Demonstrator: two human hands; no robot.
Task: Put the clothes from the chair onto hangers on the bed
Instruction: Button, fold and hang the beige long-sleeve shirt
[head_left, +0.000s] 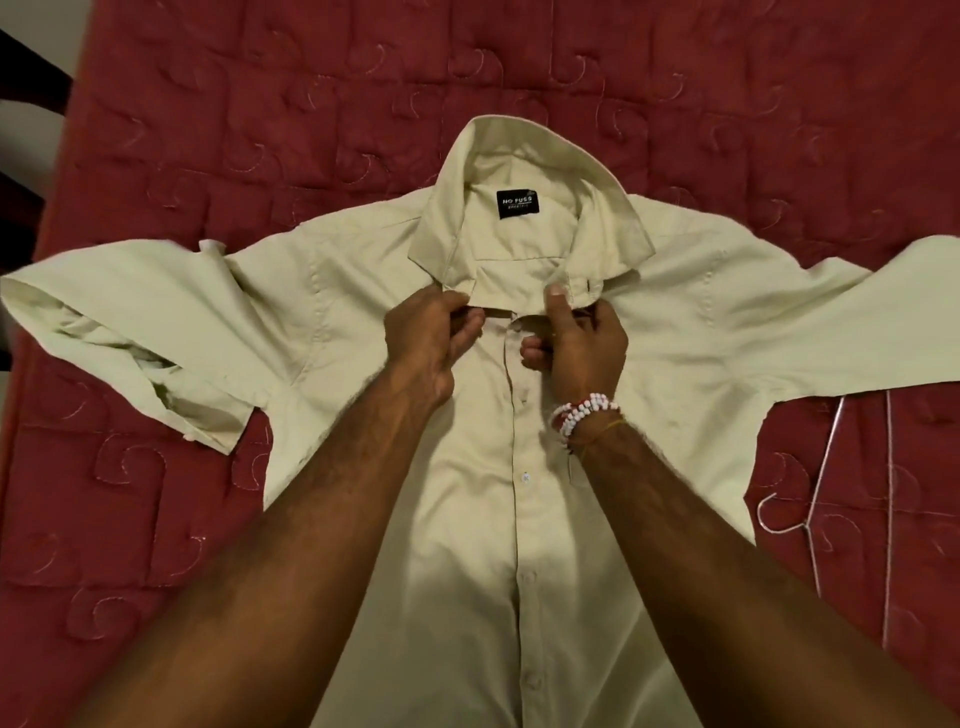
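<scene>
A pale green button-up shirt (363, 291) lies face up on the red quilted bed (260, 104), collar away from me, sleeves spread to both sides. A black label shows inside the collar. My left hand (434, 338) pinches the left side of the collar band at the top of the placket. My right hand (576, 345), with a bead bracelet on the wrist, pinches the right side of the collar band just opposite. The lower buttons look fastened. A thin wire hanger (826, 499) lies on the bed to the right, partly under the right sleeve.
The bed's left edge runs along the far left of the view, with dark stripes and a pale floor or wall beyond it. Bare quilt shows above the collar and at both lower sides of the shirt.
</scene>
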